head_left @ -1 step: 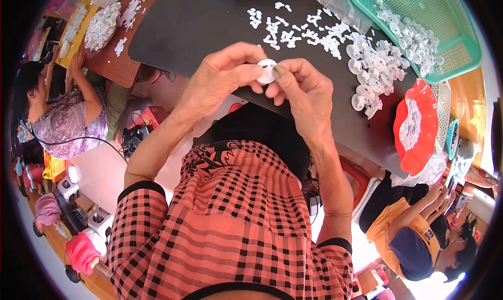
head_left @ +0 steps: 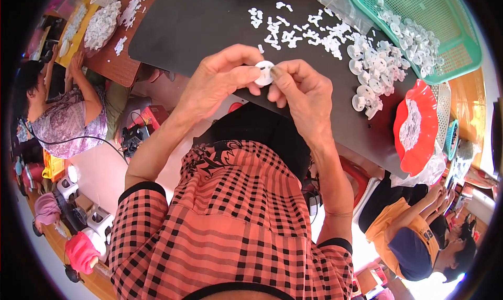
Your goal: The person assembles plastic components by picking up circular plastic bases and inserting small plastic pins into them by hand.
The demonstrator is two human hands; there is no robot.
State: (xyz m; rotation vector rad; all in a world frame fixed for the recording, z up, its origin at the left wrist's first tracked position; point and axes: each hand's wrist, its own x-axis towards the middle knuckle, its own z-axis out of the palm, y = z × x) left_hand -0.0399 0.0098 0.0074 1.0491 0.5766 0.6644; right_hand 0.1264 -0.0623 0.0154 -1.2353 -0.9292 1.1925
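A small white round plastic disc with dark slots (head_left: 264, 73) is held up over the near edge of the dark table. My left hand (head_left: 222, 82) pinches its left side between thumb and fingers. At the disc's right edge, my right hand (head_left: 304, 93) is closed, with the thumb and bent fingers pressed against it. Whatever else sits inside the right fingers is hidden. Beyond my hands, small white plastic pieces (head_left: 288, 36) lie scattered on the table. To their right is a heap of white round plastic parts (head_left: 374, 69).
A green mesh basket (head_left: 461, 64) holds more translucent parts at the far right. Nearer stands a red wavy-rimmed bowl (head_left: 427, 108) of small white pieces. Clear plastic bags (head_left: 335, 4) lie by the basket. Co-workers sit left (head_left: 68, 116) and right (head_left: 403, 237).
The disc has shifted slightly left and tilted, showing its slots more plainly. My right fingers have spread a little beneath it; both hands keep hold.
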